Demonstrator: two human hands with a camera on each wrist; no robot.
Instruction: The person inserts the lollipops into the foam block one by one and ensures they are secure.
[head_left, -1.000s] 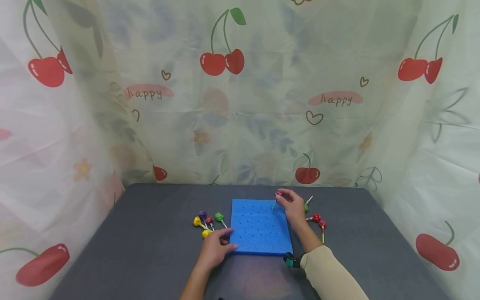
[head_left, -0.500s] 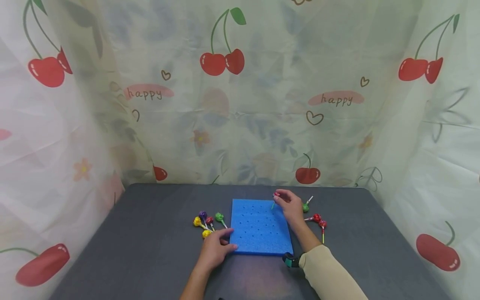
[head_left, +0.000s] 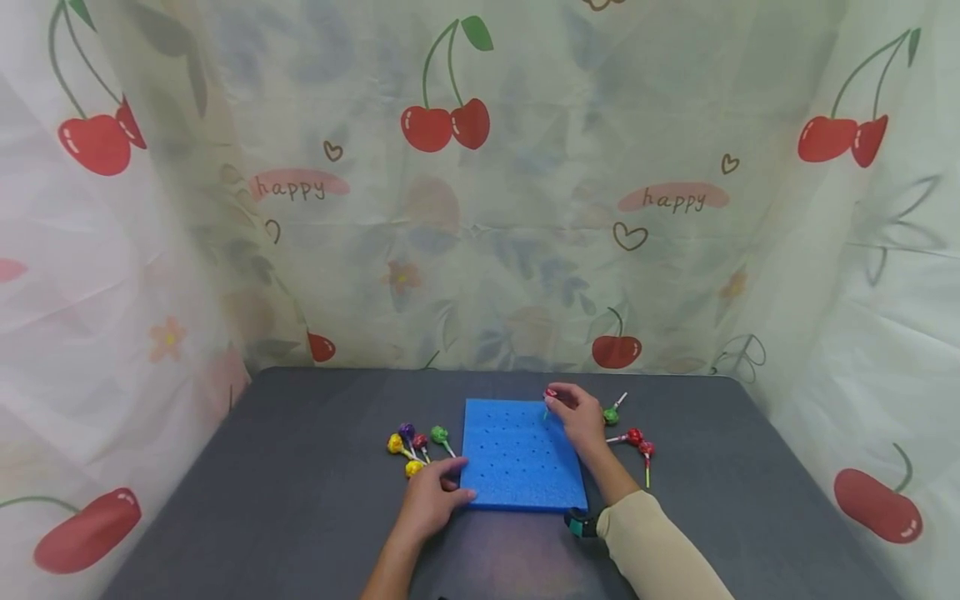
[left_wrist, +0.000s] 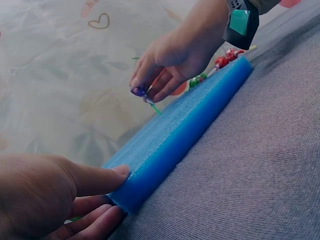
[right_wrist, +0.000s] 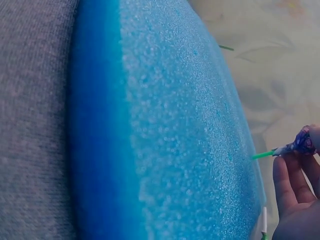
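Head view is showing the right hand [head_left: 582, 417] pinching a lollipop [left_wrist: 139, 91] by its wrapped head, its green stick [right_wrist: 262, 155] pointing down at the far right part of the blue foam board [head_left: 517, 487]. The left hand [head_left: 429, 500] is gripping the board's left edge towards the near corner — thumb lying on top, fingers bending at the side. The board is lying flat on the grey worktop [head_left: 315, 500], and no stick is standing in the visible holes [head_left: 487, 431]. Other lollipops are lying on both sides: yellow ones [head_left: 395, 444], a purple one [head_left: 407, 431] and more to the left, green [head_left: 611, 416] and red [head_left: 634, 436] to the right.

Planting this lollipop is probably the step in hand; whether the tip is entering a hole, I cannot tell. The next move is likely calling for straightening the slightly tilted stick over a hole, then pressing down — with the left hand bracing the foam.
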